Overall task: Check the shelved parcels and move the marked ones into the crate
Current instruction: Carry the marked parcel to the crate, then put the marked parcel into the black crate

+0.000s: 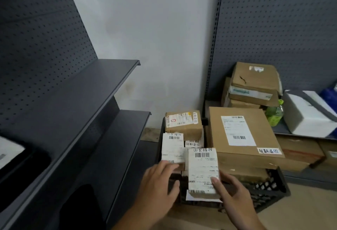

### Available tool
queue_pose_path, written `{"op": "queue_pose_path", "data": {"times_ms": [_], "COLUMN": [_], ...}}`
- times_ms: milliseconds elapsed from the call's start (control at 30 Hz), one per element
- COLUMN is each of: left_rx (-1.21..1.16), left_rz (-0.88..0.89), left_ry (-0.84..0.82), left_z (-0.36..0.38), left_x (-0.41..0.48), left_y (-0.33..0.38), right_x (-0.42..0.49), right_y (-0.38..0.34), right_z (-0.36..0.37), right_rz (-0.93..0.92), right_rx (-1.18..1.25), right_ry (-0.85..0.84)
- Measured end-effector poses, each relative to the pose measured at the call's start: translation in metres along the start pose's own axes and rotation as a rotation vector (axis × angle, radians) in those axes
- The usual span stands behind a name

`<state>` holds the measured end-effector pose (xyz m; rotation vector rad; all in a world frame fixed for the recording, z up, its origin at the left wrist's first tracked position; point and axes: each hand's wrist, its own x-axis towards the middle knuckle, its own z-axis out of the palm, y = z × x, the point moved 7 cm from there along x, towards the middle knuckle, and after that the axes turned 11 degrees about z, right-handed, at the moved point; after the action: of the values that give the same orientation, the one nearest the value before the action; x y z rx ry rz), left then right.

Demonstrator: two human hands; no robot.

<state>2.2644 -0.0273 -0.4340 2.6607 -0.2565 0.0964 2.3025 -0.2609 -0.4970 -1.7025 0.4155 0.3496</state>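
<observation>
Single head-worn wide-angle view, facing forward and down, close above the crate [271,184], with left shelving [87,91] and right shelving [291,29] at the edges.

Handwritten white sticker [269,150] on the big brown cardboard box [217,129] says 超期退回; small white-labelled parcel [203,169], lower centre, same thing upside down.

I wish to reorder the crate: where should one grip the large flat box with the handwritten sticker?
Probably grip the large flat box by its left and right walls together, from the near side: it lies flat and looks too wide for one grasp.
</observation>
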Motion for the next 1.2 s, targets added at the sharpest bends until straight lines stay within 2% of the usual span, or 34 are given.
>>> {"op": "queue_pose_path", "data": {"times_ms": [267,500,800,967,1200], "left_rx": [0.041,-0.039,-0.058,-0.057,-0.046], "left_rz": [0.158,0.248,0.246,0.272,0.286], "left_ry": [-0.099,-0.075,-0.084,-0.069,-0.065], "left_z": [0.022,0.038,0.048,0.053,0.058], "left_x": [0.102,0.138,0.154,0.153,0.15], "left_y": [-0.071,-0.093,-0.101,-0.101,-0.098], "right_x": [0.058,0.091,0.125,0.134,0.143], "right_y": [-0.001,0.003,0.012,0.015,0.012], "right_z": [0.044,0.063,0.066,0.066,0.071], "right_rz": [0.079,0.136,0.223,0.208,0.154], "right_rx": [0.038,0.048,0.075,0.046,-0.122], "right_ry": [0.181,0.175,0.136,0.117,0.088]}}
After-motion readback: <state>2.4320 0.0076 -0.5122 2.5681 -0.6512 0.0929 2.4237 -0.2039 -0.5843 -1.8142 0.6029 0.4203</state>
